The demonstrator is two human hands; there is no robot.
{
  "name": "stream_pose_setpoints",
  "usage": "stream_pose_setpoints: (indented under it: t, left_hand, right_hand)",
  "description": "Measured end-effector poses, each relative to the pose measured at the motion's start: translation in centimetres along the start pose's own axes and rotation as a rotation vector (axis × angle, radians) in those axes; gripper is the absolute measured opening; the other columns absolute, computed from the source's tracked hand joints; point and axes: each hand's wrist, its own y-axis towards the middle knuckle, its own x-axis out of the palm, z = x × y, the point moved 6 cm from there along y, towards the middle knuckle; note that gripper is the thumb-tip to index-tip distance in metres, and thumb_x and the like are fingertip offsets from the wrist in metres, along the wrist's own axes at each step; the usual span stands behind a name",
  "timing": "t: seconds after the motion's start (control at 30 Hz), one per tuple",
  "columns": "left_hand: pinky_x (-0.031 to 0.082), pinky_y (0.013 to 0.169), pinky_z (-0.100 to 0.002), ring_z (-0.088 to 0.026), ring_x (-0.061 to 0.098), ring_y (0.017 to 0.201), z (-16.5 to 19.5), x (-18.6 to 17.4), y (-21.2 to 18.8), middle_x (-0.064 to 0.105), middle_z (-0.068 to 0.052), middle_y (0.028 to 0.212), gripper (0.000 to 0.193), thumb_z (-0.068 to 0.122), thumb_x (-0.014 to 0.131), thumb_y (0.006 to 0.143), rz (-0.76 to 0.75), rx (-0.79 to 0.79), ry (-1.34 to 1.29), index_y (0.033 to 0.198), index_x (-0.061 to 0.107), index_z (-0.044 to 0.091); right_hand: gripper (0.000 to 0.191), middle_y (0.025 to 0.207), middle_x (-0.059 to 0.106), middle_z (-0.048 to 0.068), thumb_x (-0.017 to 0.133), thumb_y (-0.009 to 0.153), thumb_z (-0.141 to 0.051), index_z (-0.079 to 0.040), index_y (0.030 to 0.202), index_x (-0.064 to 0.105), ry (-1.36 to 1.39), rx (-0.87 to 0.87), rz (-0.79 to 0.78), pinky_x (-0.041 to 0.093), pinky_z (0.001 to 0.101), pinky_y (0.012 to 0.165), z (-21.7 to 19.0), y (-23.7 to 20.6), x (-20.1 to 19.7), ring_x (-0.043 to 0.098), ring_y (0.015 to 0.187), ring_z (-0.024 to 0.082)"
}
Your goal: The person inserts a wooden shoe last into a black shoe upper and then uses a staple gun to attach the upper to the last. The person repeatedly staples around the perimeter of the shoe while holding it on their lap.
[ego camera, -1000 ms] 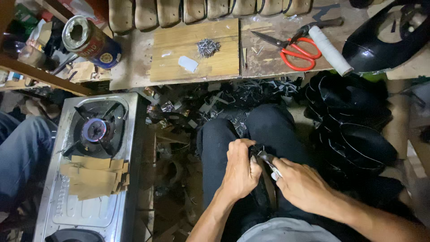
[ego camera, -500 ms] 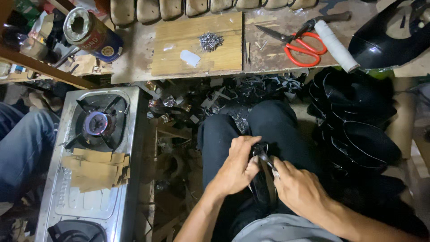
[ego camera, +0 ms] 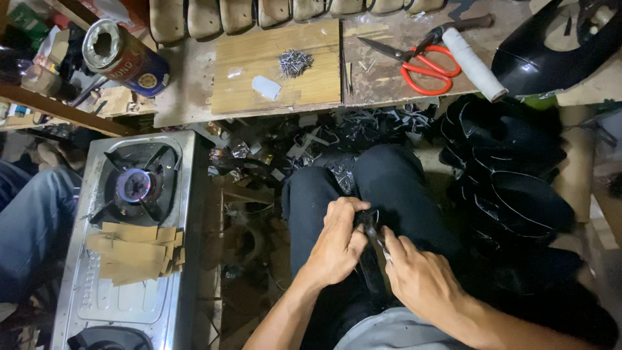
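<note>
The left hand (ego camera: 338, 243) and the right hand (ego camera: 418, 275) are brought together over the lap, and a small dark piece (ego camera: 370, 223) is gripped between them: the left hand's fingers are curled tightly around it, while the right hand pinches it from the other side with a thin metal tool (ego camera: 382, 249) seen between the fingers. What the piece is made of cannot be told, since most of it is hidden by the hands. Dark trousers (ego camera: 389, 188) are seen beneath the hands. Further ahead, a wooden desk (ego camera: 188, 97) is set across the top of the view. Near its middle a loose heap of small nails (ego camera: 295, 63) is laid on a lighter board (ego camera: 278, 71), with a small white scrap (ego camera: 266, 87) just beside it. Toward the desk's right edge, red-handled scissors (ego camera: 424, 65) are placed touching a white roll (ego camera: 474, 55). At the desk's left edge a tin can (ego camera: 123, 57) is lying on its side. To the left of the lap, a gas stove (ego camera: 129, 240) is standing on the floor with one burner (ego camera: 135, 186) lit, and strips of brown card (ego camera: 136, 251) are laid on it. Stacked black curved pieces (ego camera: 512, 188) are piled on the right.
</note>
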Motion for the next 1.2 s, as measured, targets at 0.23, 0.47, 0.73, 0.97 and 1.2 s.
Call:
stream_pose_setpoints:
  t: [0.23,0.47,0.73,0.97,1.2]
  left_hand:
    - [0.045,0.104,-0.046,-0.039,0.053,0.11,0.2,0.3,-0.5,0.056,-0.021,0.12,0.048,-0.002,0.052,0.073,0.182,0.078,0.062,0.121,0.052,-0.002]
    - [0.044,0.11,-0.046,-0.04,0.052,0.126,-0.4,-0.4,-0.4,0.053,-0.023,0.131,0.045,0.0,0.053,0.089,-0.01,0.229,-0.004,0.133,0.05,-0.003]
    - [0.047,0.1,-0.036,-0.029,0.064,0.108,-4.0,-1.6,0.7,0.065,-0.017,0.113,0.045,0.027,0.034,0.11,0.194,0.027,-0.285,0.125,0.065,-0.002]
    - [0.049,0.084,-0.034,-0.023,0.063,0.087,-5.7,-0.4,1.3,0.066,-0.014,0.094,0.05,0.03,0.033,0.11,0.317,-0.08,-0.261,0.104,0.069,-0.003]
    - [0.048,0.079,-0.036,-0.026,0.06,0.08,-5.7,-0.6,1.0,0.063,-0.017,0.087,0.048,0.028,0.035,0.109,0.351,-0.177,-0.257,0.099,0.069,-0.005]
  right_hand:
    - [0.043,0.091,0.071,0.015,0.059,0.092,-0.023,-0.006,0.131,0.058,0.133,-0.041,-0.003,0.057,0.048,0.055,-0.2,-0.7,-1.4,0.072,0.062,0.036]
    - [0.021,0.075,0.07,0.014,0.058,0.095,-0.025,-0.004,0.096,0.059,-0.017,-0.048,-0.004,0.057,0.0457,0.055,0.5,1.8,-0.4,0.071,0.061,0.035]
    - [0.03,0.074,0.073,0.011,0.062,0.096,-0.028,0.001,0.099,0.064,0.491,-0.302,0.184,0.057,0.0336,0.046,-1.0,-0.2,-5.5,0.072,0.06,0.021]
    - [0.02,0.064,0.069,0.016,0.07,0.096,-0.019,-0.002,0.087,0.067,0.179,-0.157,0.084,0.051,0.0422,0.05,-0.1,3.0,-1.5,0.07,0.057,0.032]
    - [0.023,0.068,0.069,0.013,0.06,0.1,-0.022,-0.001,0.092,0.062,0.43,-0.612,0.507,0.051,0.0378,0.047,-0.4,-0.6,-4.1,0.068,0.053,0.025]
